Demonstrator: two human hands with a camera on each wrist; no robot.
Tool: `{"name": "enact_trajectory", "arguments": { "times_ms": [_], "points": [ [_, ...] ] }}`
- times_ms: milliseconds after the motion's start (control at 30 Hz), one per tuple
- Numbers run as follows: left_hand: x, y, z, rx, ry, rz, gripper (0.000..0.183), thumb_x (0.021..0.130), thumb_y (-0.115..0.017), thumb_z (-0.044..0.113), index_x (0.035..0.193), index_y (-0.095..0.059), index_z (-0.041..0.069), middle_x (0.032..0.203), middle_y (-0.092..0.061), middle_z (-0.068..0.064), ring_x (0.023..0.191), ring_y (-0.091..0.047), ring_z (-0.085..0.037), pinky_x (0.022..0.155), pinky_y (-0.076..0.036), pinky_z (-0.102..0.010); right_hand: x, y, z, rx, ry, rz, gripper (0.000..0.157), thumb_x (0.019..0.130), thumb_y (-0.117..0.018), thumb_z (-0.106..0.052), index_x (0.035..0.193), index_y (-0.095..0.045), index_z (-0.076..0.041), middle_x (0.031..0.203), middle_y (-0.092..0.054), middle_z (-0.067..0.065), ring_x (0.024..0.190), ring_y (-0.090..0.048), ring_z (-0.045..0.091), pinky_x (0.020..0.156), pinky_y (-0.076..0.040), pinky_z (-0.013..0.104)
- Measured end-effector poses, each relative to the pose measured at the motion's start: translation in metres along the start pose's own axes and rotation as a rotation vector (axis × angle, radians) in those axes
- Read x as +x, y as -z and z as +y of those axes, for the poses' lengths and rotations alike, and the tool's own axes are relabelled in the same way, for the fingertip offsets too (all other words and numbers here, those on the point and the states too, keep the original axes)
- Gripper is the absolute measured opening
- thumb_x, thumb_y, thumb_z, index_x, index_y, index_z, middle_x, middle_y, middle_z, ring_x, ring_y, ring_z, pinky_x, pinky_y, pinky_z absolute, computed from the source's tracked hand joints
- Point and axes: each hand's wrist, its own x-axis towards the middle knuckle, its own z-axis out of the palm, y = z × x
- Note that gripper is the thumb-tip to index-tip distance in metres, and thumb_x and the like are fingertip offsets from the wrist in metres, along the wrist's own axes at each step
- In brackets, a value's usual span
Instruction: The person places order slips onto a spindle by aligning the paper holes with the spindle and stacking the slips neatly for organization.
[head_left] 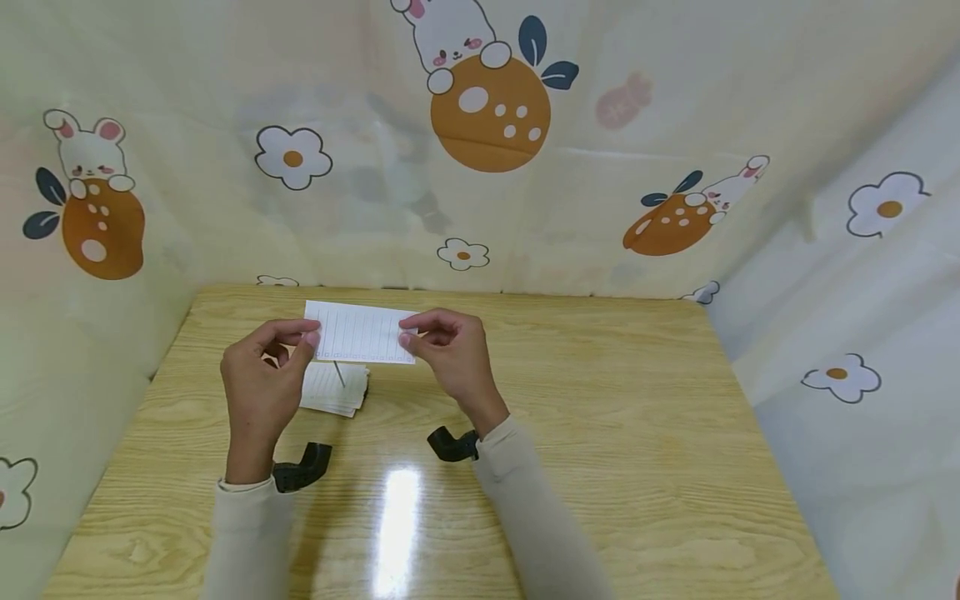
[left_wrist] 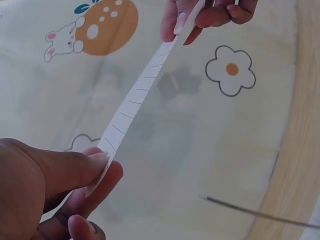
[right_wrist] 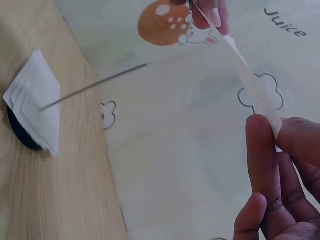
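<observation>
A white lined slip of paper (head_left: 360,333) is stretched level between both hands, above the table. My left hand (head_left: 261,387) pinches its left end between thumb and fingers. At the other end, my right hand (head_left: 459,358) pinches it the same way. Behind and below the slip is a bill spike, whose thin metal rod (right_wrist: 95,87) rises through a stack of paper slips (right_wrist: 37,105). Its dark round base (right_wrist: 19,131) shows from under the stack in the right wrist view. In the head view the held slip hides the rod's upper part.
The wood-grain table (head_left: 615,433) runs back to a patterned curtain (head_left: 360,217), which also hangs along both sides. Black wrist mounts (head_left: 303,468) sit on both forearms. A bright light reflection lies on the tabletop between the arms.
</observation>
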Motion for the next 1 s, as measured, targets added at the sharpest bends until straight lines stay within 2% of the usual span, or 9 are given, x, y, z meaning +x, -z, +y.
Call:
{"name": "enact_trajectory", "arguments": {
  "times_ms": [167,333,633,1000],
  "points": [
    [0.005,0.009,-0.009,0.006,0.047,0.040,0.010,0.095,-0.079,0.009,0.103,-0.084,0.012,0.080,-0.066,0.018,0.067,-0.047,-0.009,0.057,-0.034,-0.020,0.006,-0.015,0.002,0.029,-0.005,-0.008,0.014,0.089,-0.085,-0.006,0.102,-0.081,-0.007,0.093,-0.072,0.003,0.070,-0.068,0.012,0.063,-0.051,0.025],
    [0.010,0.018,-0.017,0.008,0.083,0.071,0.012,0.095,-0.078,0.010,0.105,-0.084,0.010,0.080,-0.066,0.021,0.068,-0.048,-0.010,0.059,-0.035,-0.020,0.012,-0.031,0.003,0.039,-0.027,-0.008,0.015,0.088,-0.086,-0.007,0.102,-0.080,-0.007,0.093,-0.070,0.001,0.071,-0.070,0.014,0.065,-0.051,0.027],
    [0.015,0.031,-0.026,0.024,0.147,0.110,0.014,0.098,-0.076,0.014,0.109,-0.083,0.008,0.086,-0.068,0.020,0.072,-0.049,-0.014,0.063,-0.038,-0.023,0.020,-0.058,0.008,-0.001,-0.055,0.002,0.010,0.090,-0.084,-0.007,0.098,-0.082,-0.013,0.091,-0.073,-0.002,0.073,-0.072,0.015,0.064,-0.054,0.025],
    [0.018,0.036,-0.039,0.034,0.248,0.118,0.017,0.100,-0.073,0.015,0.111,-0.083,0.009,0.090,-0.066,0.017,0.074,-0.048,-0.015,0.063,-0.038,-0.025,0.023,-0.078,0.016,-0.025,-0.128,0.025,0.010,0.088,-0.086,-0.005,0.094,-0.082,-0.013,0.085,-0.072,0.001,0.066,-0.069,0.015,0.059,-0.052,0.022]
  ]
}}
